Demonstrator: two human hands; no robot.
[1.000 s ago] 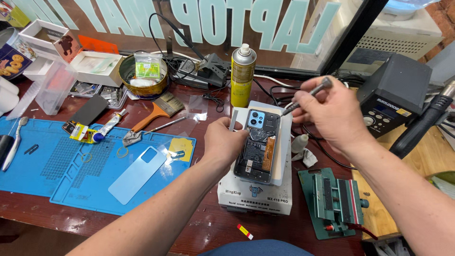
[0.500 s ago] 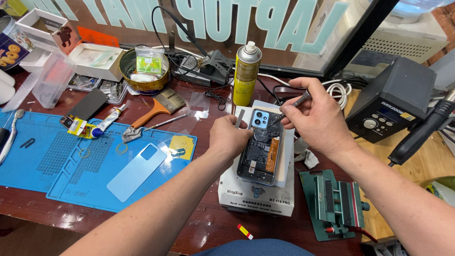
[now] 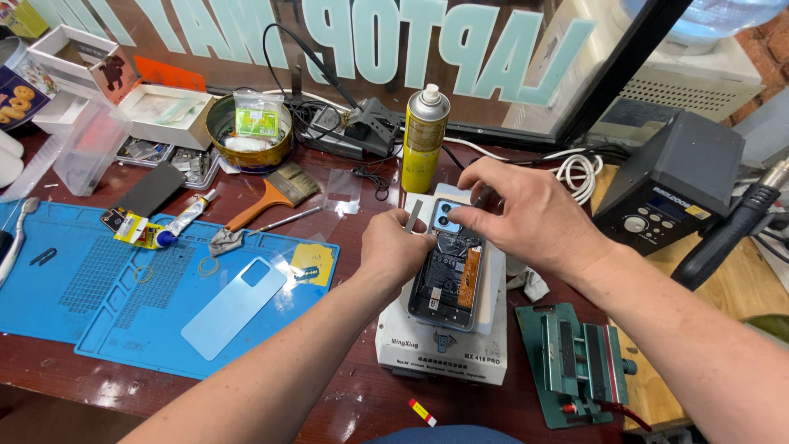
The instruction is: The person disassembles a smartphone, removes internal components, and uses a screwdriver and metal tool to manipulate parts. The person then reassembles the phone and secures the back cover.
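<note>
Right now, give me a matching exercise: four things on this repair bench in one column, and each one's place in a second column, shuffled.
Things:
1. opened phone
2. yellow spray can
3. pale blue back cover
4. paintbrush

Places:
A. flat on the blue work mat
B. upright behind the phone, near the window
C. on the white heating platform, under both hands
D. between the round tin and the mat's far edge

Pairs: 1-C, 2-B, 3-A, 4-D
</note>
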